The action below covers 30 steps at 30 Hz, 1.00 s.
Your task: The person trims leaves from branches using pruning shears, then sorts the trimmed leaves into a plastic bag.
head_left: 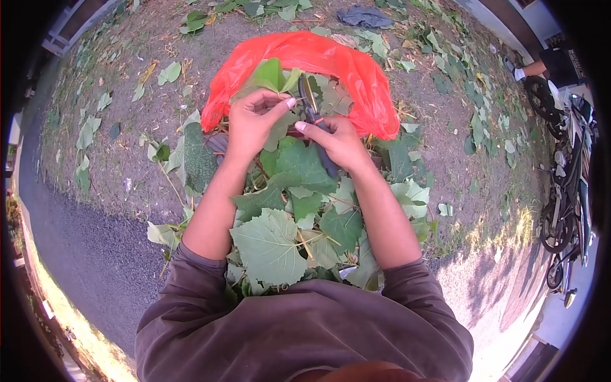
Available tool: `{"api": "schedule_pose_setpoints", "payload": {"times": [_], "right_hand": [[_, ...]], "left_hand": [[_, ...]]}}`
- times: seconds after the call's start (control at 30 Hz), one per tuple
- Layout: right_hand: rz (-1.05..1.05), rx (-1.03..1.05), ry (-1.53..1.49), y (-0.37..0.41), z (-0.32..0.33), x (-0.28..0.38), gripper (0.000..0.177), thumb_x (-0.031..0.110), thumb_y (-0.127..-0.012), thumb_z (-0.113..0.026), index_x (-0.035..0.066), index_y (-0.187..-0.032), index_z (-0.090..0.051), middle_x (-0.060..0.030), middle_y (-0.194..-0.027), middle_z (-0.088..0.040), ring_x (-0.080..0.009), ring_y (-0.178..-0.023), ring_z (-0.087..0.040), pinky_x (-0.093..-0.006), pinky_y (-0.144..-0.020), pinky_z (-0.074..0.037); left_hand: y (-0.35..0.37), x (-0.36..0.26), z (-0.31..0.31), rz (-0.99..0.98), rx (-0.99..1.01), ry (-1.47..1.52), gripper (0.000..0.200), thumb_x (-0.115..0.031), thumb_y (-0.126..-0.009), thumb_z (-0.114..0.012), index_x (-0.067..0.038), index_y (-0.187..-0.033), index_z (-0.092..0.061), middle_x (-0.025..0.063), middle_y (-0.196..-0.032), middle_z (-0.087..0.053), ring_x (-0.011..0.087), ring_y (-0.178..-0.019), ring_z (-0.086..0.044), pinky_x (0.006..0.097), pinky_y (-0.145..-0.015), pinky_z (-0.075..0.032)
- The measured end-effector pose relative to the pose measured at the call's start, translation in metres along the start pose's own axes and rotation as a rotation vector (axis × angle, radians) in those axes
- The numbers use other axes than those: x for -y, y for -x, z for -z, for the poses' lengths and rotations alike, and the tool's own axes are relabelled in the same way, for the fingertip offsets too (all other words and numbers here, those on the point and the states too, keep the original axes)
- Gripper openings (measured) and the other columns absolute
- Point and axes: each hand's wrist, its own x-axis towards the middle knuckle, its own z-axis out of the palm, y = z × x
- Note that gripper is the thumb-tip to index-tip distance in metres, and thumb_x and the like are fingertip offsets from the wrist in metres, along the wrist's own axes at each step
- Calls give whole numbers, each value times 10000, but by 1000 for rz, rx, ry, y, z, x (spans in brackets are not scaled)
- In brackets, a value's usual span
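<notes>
My left hand (258,121) pinches a green leaf (270,75) by its stem, above the near rim of a red plastic bag (293,44). In my right hand (340,141) is a pair of pruning shears (308,102), dark-handled, with the blades pointing up beside the leaf stem. The thumb lies along the handle. The bag's mouth gapes toward me, and leaves show inside it. Below my hands a heap of large cut leaves (270,245) with stems covers the ground between my forearms.
Loose leaves (88,132) lie scattered over the bare soil on both sides. A dark cloth (365,17) lies beyond the bag. Parked motorcycles (563,172) line the right edge, near a person's leg (533,69). Asphalt (108,235) runs along the lower left.
</notes>
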Motion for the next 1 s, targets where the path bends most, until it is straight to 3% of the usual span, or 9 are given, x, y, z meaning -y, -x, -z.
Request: {"api": "schedule_pose_setpoints", "payload": {"times": [0.23,0.3,0.5,0.63,0.83,0.9,1.0], "right_hand": [[42,30,-135,-13,1,-19,585,606,-932,-756,22,-909,-783,-14,-763,-700,-104,-722,-601,-313,-688,-479],[6,64,45,-4,3,-11,608,620,-921,-750,17,-983,-800,-46,-775,-712,-140,-752,-642,-332,-726,-501],[33,95,133,4,0,1,661,630,-897,-751,4,-1106,-790,-94,-791,-716,-220,-767,-689,-387,-762,-524],[-10,106,155,1,3,0,665,630,-898,-752,1,-1110,-787,-91,-794,-716,-208,-755,-681,-382,-751,-522],[-6,157,107,2,9,1,674,635,-900,-755,-8,-1097,-784,-72,-802,-707,-167,-771,-659,-362,-756,-517],[5,193,29,2,11,0,676,638,-903,-753,-10,-1091,-783,-68,-821,-704,-152,-790,-643,-353,-766,-510],[33,177,24,-2,9,-6,671,635,-906,-754,-11,-1085,-781,-65,-835,-701,-148,-800,-631,-347,-772,-504]], "left_hand": [[-3,-7,7,108,-100,77,200,-75,-956,-809,4,-1137,-782,86,-1092,-801,126,-965,-752,285,-827,-605],[-3,-7,7,127,-129,124,219,-84,-978,-784,-3,-1180,-762,91,-1118,-790,148,-965,-748,280,-784,-610],[-4,-8,9,122,-150,177,242,-74,-985,-774,12,-1204,-719,120,-1093,-793,170,-1025,-768,291,-798,-619],[-2,-2,4,23,-106,129,208,-79,-1009,-747,24,-1188,-719,122,-1084,-787,161,-1000,-763,295,-812,-620],[6,-1,-1,-69,130,-135,195,-100,-1056,-651,43,-1186,-682,58,-1005,-762,126,-854,-712,307,-804,-616],[6,0,-3,4,78,-142,236,-125,-1094,-575,28,-1259,-648,15,-852,-627,75,-691,-535,280,-706,-541],[4,0,9,75,-3,-309,244,-156,-1079,-584,26,-1239,-616,92,-825,-673,110,-692,-609,313,-686,-536]]}}
